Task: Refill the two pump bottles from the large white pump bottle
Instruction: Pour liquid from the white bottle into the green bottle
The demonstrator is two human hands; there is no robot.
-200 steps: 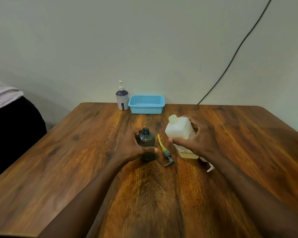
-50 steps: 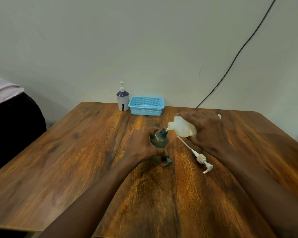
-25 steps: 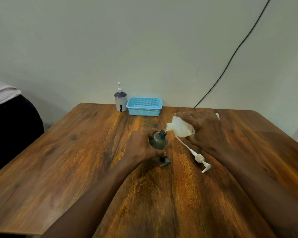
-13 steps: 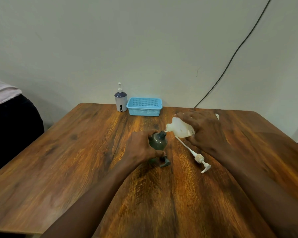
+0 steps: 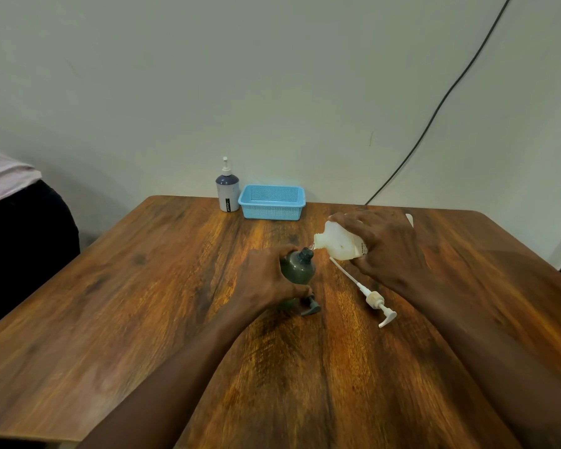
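Observation:
My right hand (image 5: 386, 251) holds the large white bottle (image 5: 337, 244) tipped on its side, its open neck touching the mouth of the small dark green bottle (image 5: 298, 267). My left hand (image 5: 266, 280) grips the green bottle from the left and tilts it toward the white one. The white pump head with its long tube (image 5: 371, 298) lies on the table just right of the green bottle. The dark green pump head (image 5: 311, 307) lies below my left fingers. A second pump bottle, white with a dark blue top (image 5: 227, 192), stands upright at the far table edge.
A light blue plastic basket (image 5: 272, 202) sits at the far edge beside the blue-topped bottle. The wooden table (image 5: 143, 303) ends close behind them at a wall with a black cable (image 5: 434, 108). A dark seat with a pink cloth (image 5: 10, 205) is at the left.
Eight seconds ago both bottles stood upright in my hands. Since two seconds ago the white bottle stays tipped at the green bottle's mouth, with hardly any movement.

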